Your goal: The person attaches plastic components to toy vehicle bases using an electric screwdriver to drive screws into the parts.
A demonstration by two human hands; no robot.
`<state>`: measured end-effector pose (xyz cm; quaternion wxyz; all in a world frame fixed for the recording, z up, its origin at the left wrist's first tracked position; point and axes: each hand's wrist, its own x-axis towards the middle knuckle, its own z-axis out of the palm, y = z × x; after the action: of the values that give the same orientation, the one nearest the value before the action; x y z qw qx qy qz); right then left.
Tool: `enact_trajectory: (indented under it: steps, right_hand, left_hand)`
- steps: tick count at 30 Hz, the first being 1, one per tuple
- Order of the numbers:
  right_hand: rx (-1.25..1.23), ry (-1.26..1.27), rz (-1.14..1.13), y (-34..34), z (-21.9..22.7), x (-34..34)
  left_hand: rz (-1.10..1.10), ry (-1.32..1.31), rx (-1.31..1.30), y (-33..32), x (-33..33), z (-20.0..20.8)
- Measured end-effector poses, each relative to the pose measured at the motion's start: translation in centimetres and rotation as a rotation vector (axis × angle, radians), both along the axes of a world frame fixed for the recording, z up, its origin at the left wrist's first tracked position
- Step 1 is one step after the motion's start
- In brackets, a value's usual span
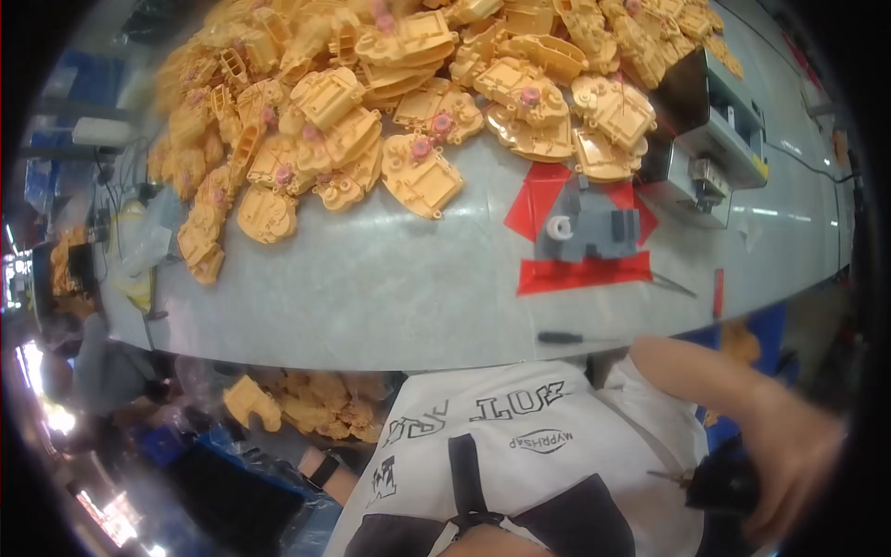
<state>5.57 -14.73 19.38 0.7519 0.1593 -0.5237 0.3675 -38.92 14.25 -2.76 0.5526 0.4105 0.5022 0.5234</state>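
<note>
My right hand is low at the right, its fingers curled beside a black tool with a thin metal tip pointing left. The grip is partly hidden and blurred. My left hand, with a black wristband behind it, is down below the table's front edge at the left. Its fingers are hidden. Nearest to it are a loose yellow plastic housing and a heap of yellow parts under the table edge. On the table, a grey fixture with a white round piece sits on red tape, holding no housing.
A large pile of yellow housings, several with small pink pieces, covers the far table. A metal-and-black box device stands at the right. A dark-handled screwdriver lies near the front edge, with a small red strip farther right.
</note>
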Motion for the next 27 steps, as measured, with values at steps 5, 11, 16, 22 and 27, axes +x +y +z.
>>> enact_trajectory:
  steps: [5,11,16,22,27]
  right_hand:
    - [-0.146,0.106,-0.26,2.1,-1.2,0.4]
    - [-0.192,0.102,-0.423,4.6,-0.7,-1.6]
    - [-0.116,0.037,-0.441,8.4,0.1,-1.8]
    - [-0.06,-0.187,-0.588,6.7,2.1,-2.7]
    - [-0.023,-0.334,-0.642,5.7,3.5,-2.9]
  left_hand:
    - [0.268,0.279,-0.611,-0.9,-14.3,-19.8]
    - [0.15,0.484,0.457,0.5,11.4,4.4]
    - [-0.165,1.254,1.136,4.4,23.9,6.2]
    - [-0.238,1.395,0.97,8.6,27.9,0.2]
    - [-0.293,1.31,0.924,7.7,28.9,1.3]
